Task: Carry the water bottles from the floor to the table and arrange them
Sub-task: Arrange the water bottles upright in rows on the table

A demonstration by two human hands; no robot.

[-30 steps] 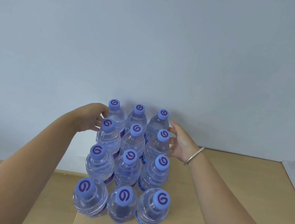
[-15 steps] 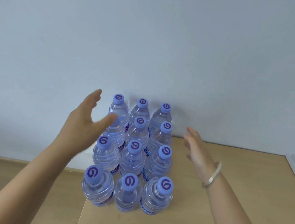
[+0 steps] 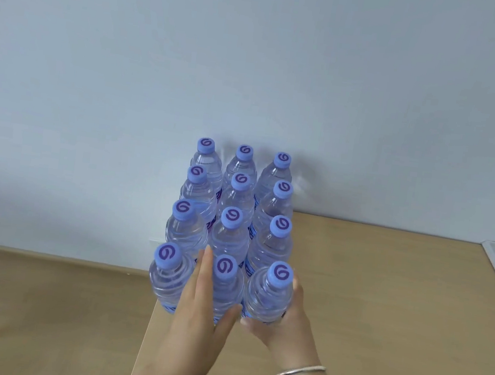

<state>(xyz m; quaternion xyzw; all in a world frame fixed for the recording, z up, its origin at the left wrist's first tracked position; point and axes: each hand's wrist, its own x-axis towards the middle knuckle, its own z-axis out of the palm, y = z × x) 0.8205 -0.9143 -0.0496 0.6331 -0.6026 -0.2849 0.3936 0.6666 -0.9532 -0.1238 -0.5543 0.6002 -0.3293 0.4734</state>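
A: What's different from a second ago?

B: Both hands have come off the far rows and dropped to the near row. A second ago they flanked the block of bottles (image 3: 231, 235) up at about twelve o'clock, one on each side; half a second ago they hung apart in the air. Now the left hand (image 3: 200, 309) lies with straight fingers (image 3: 205, 271) slid into the gap between the near-left bottle (image 3: 168, 277) and the near-middle bottle (image 3: 224, 290), thumb across the front of the middle one.

A: And the right hand?

B: The right hand (image 3: 287, 323), bracelet (image 3: 300, 372) on the wrist, cups the near-right bottle (image 3: 270, 296) from five o'clock. Its fingers look wrapped round the lower body, though their tips are hidden behind the plastic.

A: Where does the whole lot sit?

B: Twelve bottles, three across and four deep, upright and touching, on the wooden surface (image 3: 382, 297) at its left edge, back row near the wall (image 3: 255, 63). The near-left one stands right at the corner.

A: So what does it mean for the job?

B: I'd judge the carrying done, as far as this view shows; the floor (image 3: 39, 302) in sight holds no bottles. This reads as squaring up the front row. The near-left bottle is the one to mind, being so close to the edge.
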